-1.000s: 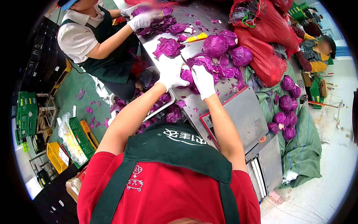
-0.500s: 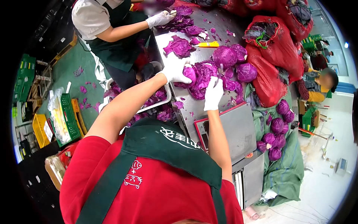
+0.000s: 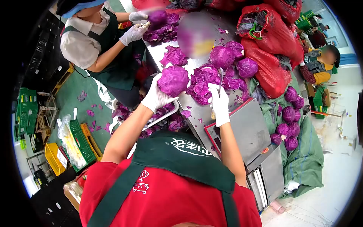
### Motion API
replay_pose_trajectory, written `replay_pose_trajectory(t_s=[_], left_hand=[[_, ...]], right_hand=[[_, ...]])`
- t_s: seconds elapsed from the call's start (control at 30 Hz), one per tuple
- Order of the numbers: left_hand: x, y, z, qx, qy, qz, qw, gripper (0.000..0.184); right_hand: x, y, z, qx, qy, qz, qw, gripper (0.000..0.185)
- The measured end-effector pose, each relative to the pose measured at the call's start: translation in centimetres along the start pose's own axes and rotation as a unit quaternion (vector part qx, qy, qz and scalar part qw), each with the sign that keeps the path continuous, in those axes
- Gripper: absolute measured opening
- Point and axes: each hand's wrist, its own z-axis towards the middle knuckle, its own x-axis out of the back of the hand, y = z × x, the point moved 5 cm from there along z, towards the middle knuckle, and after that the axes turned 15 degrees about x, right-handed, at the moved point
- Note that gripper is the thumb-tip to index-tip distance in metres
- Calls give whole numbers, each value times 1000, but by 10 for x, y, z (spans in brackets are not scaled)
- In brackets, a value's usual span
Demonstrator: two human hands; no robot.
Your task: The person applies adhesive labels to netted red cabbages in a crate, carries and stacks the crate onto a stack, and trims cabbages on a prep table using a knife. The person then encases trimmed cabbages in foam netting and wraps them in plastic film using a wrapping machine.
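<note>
A round purple cabbage [image 3: 173,81] rests in my gloved left hand [image 3: 155,94], whose fingers curl round its lower left side. My gloved right hand [image 3: 219,105] is closed on a knife [image 3: 221,77] with its thin blade pointing up, away from me. Between and beyond my hands, loose purple leaves [image 3: 202,85] lie on the metal table [image 3: 194,109]. More whole cabbages [image 3: 222,57] sit just past the knife. A single torn leaf clump [image 3: 174,56] lies above the held cabbage.
A co-worker [image 3: 96,41] in white gloves handles cabbage at the upper left. Red mesh sacks [image 3: 264,64] stand at the right, near a metal scale [image 3: 242,130]. A white-rimmed bin [image 3: 162,115] of leaves is below my left hand. Several cabbages [image 3: 288,113] lie on green sacking.
My left hand has lifted the cabbage off the pile and turned under it. The knife in my right hand now shows clearly, pointing upward. The view has shifted.
</note>
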Motion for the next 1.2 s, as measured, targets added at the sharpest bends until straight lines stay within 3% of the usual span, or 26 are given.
replay_pose_trajectory(t_s=[0.1,0.17,0.3,0.43,0.57,0.63,0.67,0.7,0.77,0.83,0.97,1.03,1.1,1.13,1.17,1.2], left_hand=[[-31,-4,-13,-33,-19,-71,997,70],[-33,-6,-13,37,-129,-50,990,70],[-47,-14,-16,29,-91,-32,995,72],[-62,-28,-10,80,-48,34,995,79],[-60,-56,8,98,-59,-13,993,84],[-78,-70,11,88,-88,25,992,83],[-73,-76,16,74,-78,39,993,83],[-68,-80,21,57,-70,56,994,83],[-61,-87,26,60,-59,78,993,83],[-70,-92,23,57,-52,105,991,84],[-93,-105,12,-45,48,267,962,83],[-116,-118,8,-158,88,427,886,83],[-136,-140,15,-325,121,613,710,86],[-142,-156,26,-345,89,621,698,89],[-151,-173,34,-387,90,682,614,90],[-166,-195,37,-377,84,707,592,91]], right_hand=[[-15,-10,-10,-9,-16,76,997,28],[-23,-24,-17,-7,-23,79,997,31],[-31,-51,-32,0,-23,89,996,34],[-24,-61,-54,-10,29,100,995,30],[-15,-64,-74,84,99,-10,992,30],[-12,-74,-80,194,117,-122,966,29],[-10,-76,-86,198,118,-123,965,28],[-5,-81,-92,198,124,-125,964,28],[4,-74,-106,82,139,-35,986,26],[16,-73,-123,57,164,29,984,23],[46,-63,-162,42,167,34,984,22],[60,-69,-186,33,166,21,985,22],[78,-80,-217,53,160,25,985,22],[88,-82,-233,47,166,22,985,22],[100,-83,-250,70,158,26,985,22],[113,-84,-268,101,161,20,982,22]])
